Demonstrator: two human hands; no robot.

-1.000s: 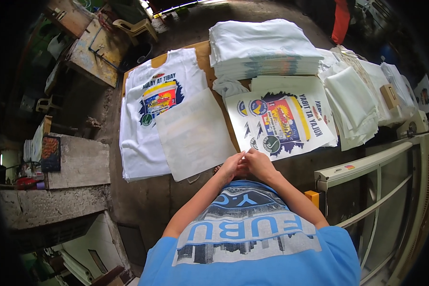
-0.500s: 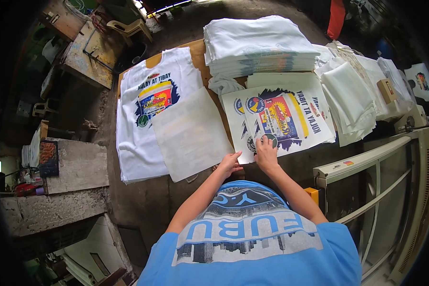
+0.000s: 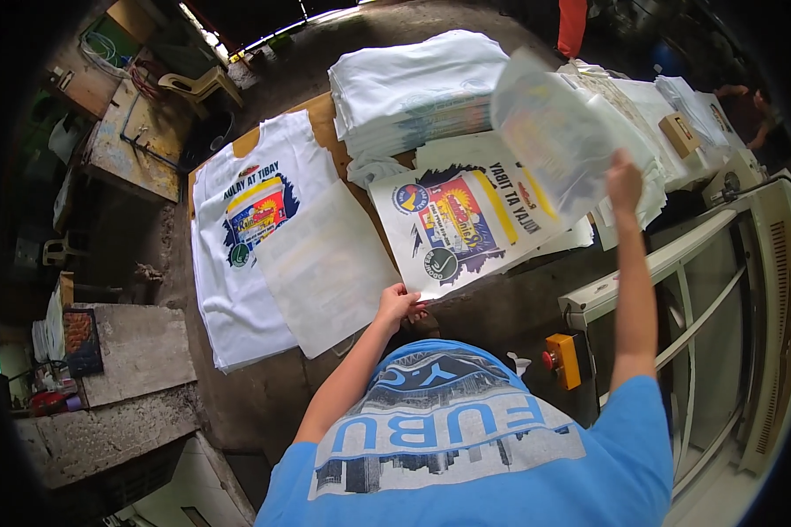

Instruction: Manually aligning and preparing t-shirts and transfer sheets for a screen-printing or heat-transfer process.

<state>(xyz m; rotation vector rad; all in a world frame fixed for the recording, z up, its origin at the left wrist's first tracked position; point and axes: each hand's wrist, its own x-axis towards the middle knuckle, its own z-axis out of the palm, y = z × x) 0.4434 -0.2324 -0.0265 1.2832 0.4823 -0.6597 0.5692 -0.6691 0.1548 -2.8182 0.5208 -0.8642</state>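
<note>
My left hand [image 3: 400, 303] pinches the near left corner of a white sheet [image 3: 536, 246] printed with a mirrored, colourful design. My right hand [image 3: 624, 183], out to the right, grips the edge of another sheet [image 3: 549, 132]. That one is raised, curled and blurred, and the print shows faintly on it. Left of the printed sheet lies a pale, plain-looking sheet [image 3: 334, 272], overlapping a white shirt [image 3: 224, 316] that carries the same design the right way round. Some fingertips of both hands are hidden.
A tall stack of folded white shirts [image 3: 413, 75] stands at the table's far side. White cloths [image 3: 646, 180] and a small brown box [image 3: 678, 133] lie to the right. Nearer are a pale machine frame [image 3: 650, 259] and a yellow box with a red button [image 3: 564, 362].
My right hand has swung up and right from the printed sheets, lifting one with it. My left hand stays at the corner of the sheet underneath. The view has shifted slightly.
</note>
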